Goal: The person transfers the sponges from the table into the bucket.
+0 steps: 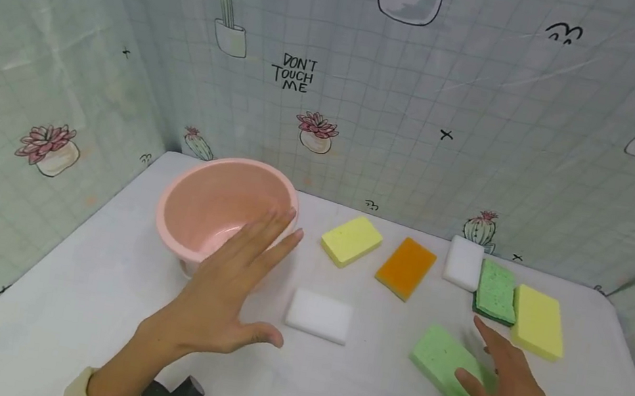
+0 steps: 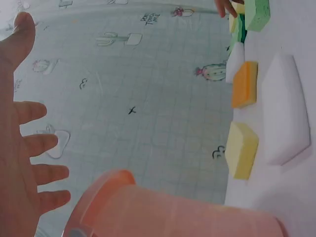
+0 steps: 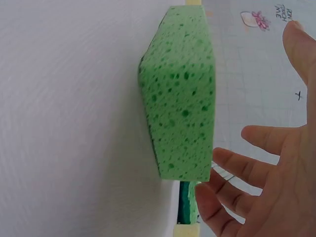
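The left hand (image 1: 230,288) is held flat with fingers spread, just in front of the pink bowl (image 1: 217,207) on the table (image 1: 62,297); nothing is gripped. The right hand (image 1: 511,384) is spread over the near end of the green sponge (image 1: 443,364), thumb beside it, no grip closed. A white sponge (image 1: 319,316) lies between the hands
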A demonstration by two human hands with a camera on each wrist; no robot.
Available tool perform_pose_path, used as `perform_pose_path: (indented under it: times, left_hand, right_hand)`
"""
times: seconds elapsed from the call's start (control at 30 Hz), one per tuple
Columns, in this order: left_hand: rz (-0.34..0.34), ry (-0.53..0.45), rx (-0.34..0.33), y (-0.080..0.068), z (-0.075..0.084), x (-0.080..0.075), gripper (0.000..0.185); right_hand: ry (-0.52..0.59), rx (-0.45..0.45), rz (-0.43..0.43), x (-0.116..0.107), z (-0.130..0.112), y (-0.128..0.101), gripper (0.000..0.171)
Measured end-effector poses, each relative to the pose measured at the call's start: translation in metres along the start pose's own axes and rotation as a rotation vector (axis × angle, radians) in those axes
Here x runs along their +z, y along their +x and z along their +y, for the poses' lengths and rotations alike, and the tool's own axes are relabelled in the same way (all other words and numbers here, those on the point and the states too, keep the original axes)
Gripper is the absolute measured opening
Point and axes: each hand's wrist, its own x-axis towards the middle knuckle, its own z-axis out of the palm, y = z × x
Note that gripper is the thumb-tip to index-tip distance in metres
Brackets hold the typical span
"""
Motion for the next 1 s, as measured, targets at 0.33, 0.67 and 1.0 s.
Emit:
perform_pose_path:
  times: [0.33, 0.67, 1.0]
  left_hand:
    - [0.27, 0.087, -0.029, -0.014, -0.052, -0.021, 0.094]
    - [0.469, -0.049, -0.202, -0.042, -0.107, -0.024, 0.087]
    - [0.533, -0.802, -0.419, -0.061, -0.132, -0.006, 0.058]
  right_hand:
    - [-0.04, 0.103, -0.084, 0.009, 0.011, 0.0, 0.084]
    - [0.009, 0.005, -0.022, 0.009, 0.023, -0.003, 0.083]
    - [0.111, -0.09, 0.001, 0.01, 0.035, -0.009, 0.087]
